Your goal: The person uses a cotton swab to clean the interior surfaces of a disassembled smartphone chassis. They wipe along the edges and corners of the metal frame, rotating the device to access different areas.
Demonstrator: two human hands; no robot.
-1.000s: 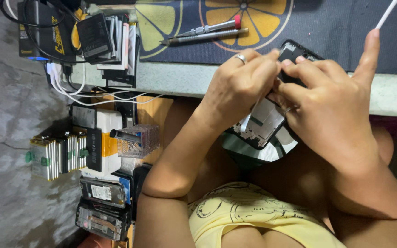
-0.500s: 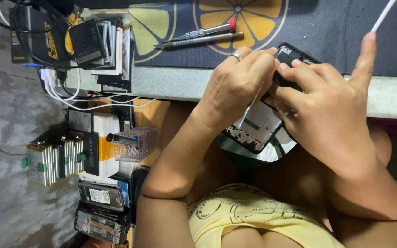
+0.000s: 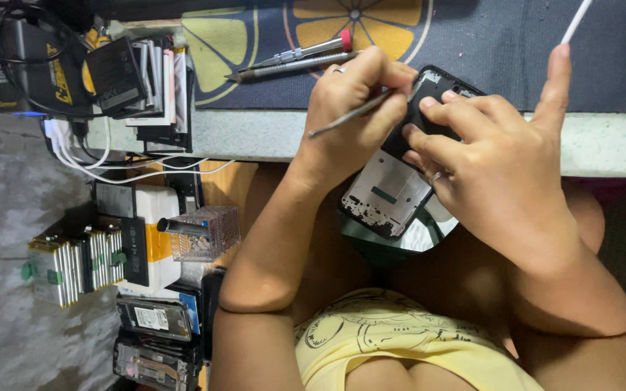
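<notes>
1. The left hand (image 3: 356, 108) is clenched on a thin grey metal pry tool (image 3: 349, 114), its tip angled toward the top edge of an opened black phone frame (image 3: 400, 174).
2. The right hand (image 3: 487, 152) has its grip closed round that frame, fingers across the upper part, seemingly steadying it against the tool; the index finger points away.
3. The frame hangs over the lap, just off the edge of the pale tabletop (image 3: 255, 134).
4. Two slim screwdrivers (image 3: 298, 59) lie on a dark mat with a yellow citrus print (image 3: 487, 43).
5. Well to the left, flat batteries with white labels (image 3: 74, 264) stand in rows beside a yellow-banded white box (image 3: 155, 235).
</notes>
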